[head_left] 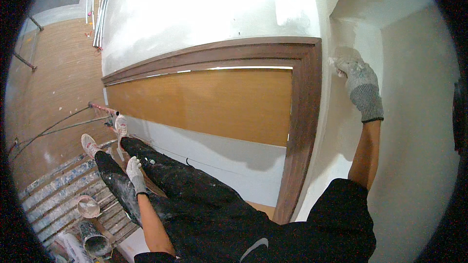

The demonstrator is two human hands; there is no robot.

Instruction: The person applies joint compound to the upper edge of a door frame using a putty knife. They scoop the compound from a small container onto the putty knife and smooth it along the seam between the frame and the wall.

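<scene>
Pale wall [340, 117] is standing just right of brown door frame [305, 117] | right hand [357, 74], right of the frame, is seemingly touching this wall, fingers bent; anything held, I cannot tell | left hand [136, 173], left of the frame's upright, is hanging half-bent, holding unclear | even, light pressure is probably serving best

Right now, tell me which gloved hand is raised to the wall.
The right hand, up at the pale wall; the left hand hangs low by the black trousers.
</scene>
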